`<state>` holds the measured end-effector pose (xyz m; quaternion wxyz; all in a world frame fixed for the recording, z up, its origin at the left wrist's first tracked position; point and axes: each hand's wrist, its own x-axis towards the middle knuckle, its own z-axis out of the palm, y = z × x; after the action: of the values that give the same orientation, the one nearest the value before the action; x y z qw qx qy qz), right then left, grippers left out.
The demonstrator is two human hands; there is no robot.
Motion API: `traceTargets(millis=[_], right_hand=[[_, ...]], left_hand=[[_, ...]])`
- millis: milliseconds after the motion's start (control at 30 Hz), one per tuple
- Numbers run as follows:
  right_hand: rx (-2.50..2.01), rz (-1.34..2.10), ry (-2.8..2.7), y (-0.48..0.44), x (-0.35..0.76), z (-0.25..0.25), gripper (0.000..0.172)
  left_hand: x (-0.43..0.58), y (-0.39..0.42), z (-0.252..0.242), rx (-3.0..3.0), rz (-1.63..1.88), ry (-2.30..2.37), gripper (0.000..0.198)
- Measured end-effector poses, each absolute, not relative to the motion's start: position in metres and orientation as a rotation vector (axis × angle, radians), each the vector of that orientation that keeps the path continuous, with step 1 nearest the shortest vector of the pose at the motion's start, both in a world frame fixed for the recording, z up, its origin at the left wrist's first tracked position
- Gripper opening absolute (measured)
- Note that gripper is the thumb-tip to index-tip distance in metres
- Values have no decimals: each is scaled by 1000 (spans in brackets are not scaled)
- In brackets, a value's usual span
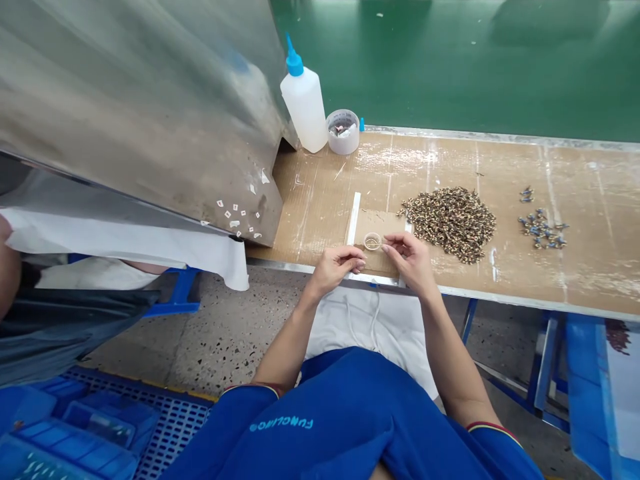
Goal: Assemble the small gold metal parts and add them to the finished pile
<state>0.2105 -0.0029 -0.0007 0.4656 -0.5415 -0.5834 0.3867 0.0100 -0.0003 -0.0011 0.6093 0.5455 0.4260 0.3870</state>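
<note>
My left hand [337, 265] is at the near edge of the cardboard-covered bench [325, 207], fingers pinched together on something too small to make out. My right hand [409, 257] is beside it, its fingertips pinching a thin stick whose tip reaches into a small clear round cap [373, 241]. The cap stands on a brown card piece between both hands. Just right of my right hand lies a big heap of small brown-and-gold parts [451, 221].
A smaller group of blue-grey parts [541, 225] lies further right. A white squeeze bottle with a blue nozzle [304, 100] and a clear tub [343, 131] stand at the back left. A large metal housing [145, 113] fills the left. Blue crates [75, 427] sit on the floor.
</note>
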Motion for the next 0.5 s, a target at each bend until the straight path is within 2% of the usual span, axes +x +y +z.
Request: traceTargets(millis=[233, 500], right_hand=[[-1322, 754, -1524, 0, 198, 7, 16], [-1288, 777, -1548, 5, 193, 8, 19]], left_hand=[[4, 1, 2, 1275, 782, 995, 30], [4, 2, 2, 1281, 761, 987, 27]])
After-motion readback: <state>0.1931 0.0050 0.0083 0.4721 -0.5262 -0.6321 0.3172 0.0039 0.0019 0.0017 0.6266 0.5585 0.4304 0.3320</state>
